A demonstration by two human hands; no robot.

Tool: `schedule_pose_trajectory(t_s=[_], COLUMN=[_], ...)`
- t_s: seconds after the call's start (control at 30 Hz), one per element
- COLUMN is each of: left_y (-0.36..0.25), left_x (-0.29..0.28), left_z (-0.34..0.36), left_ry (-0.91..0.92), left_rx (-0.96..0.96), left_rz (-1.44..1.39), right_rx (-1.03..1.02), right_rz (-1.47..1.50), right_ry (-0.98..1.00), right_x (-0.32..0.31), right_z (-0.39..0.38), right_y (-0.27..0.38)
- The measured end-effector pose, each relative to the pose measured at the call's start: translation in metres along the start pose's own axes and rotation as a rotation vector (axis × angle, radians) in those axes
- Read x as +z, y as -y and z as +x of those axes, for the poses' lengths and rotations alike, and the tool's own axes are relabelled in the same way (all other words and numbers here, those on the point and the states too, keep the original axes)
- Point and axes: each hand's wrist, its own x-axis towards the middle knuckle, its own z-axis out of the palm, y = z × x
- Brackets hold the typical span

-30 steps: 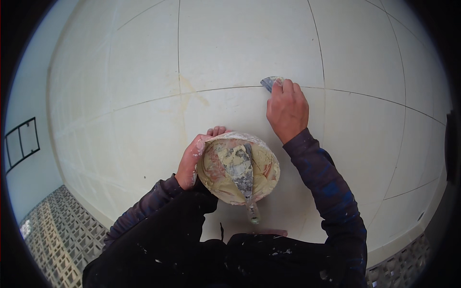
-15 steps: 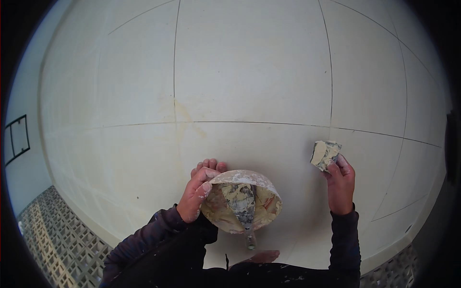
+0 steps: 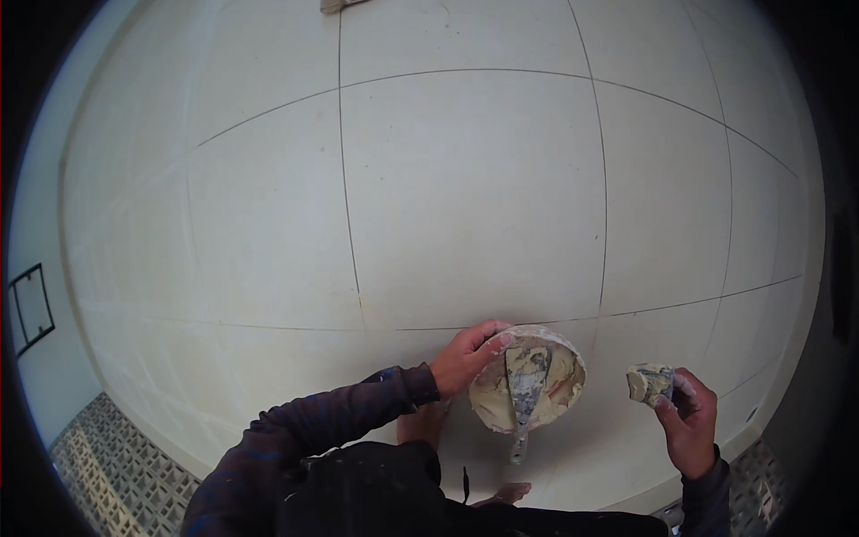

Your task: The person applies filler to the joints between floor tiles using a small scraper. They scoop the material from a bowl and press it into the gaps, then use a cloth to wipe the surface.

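Closest to the person's black-clad lap [image 3: 367,488], which is flecked with white, a bare foot [image 3: 512,493] shows just beyond the clothing. Past it sits the mixing bowl [image 3: 548,336], smeared along its rim and holding pale cream filler paste [image 3: 490,394]; whether it rests on the floor or is held just above it, I cannot tell. The left grip [image 3: 470,358] is closed on the bowl's left rim. A broad putty knife [image 3: 528,385] lies in the bowl, its blade streaked with paste and its handle sticking out over the near rim. Well apart to the right, the right grip [image 3: 693,434] pinches a small scraper blade [image 3: 660,385] loaded with paste, held clear of the bowl. Farther out, the pale floor [image 3: 474,197] is ruled into large panels. The near cross joint [image 3: 447,328] runs just behind the bowl; its left stretch looks pale and blurred, probably filled, while its right stretch shows as a dark line. Both long joints running away from the person, and the far cross joint [image 3: 465,69], are dark as well, so most of the seams in view appear not yet filled. At the top edge, a brownish object [image 3: 343,4] is cut off, too little showing to identify.
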Motion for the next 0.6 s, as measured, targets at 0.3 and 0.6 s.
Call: schedule_pose_trajectory(t_s=[0.3, 0.6], left_y=[-0.084, -0.051], left_x=[-0.029, -0.229], left_z=[-0.001, -0.155], left_ry=[-0.122, -0.554], left_rx=[-0.203, 0.045], left_rz=[-0.013, -0.321], right_rx=[0.053, -0.35], right_rz=[0.076, -0.293], right_ry=[-0.048, 0.136], right_x=[0.07, 0.378], right_z=[0.025, 0.034], right_y=[0.049, 0.134])
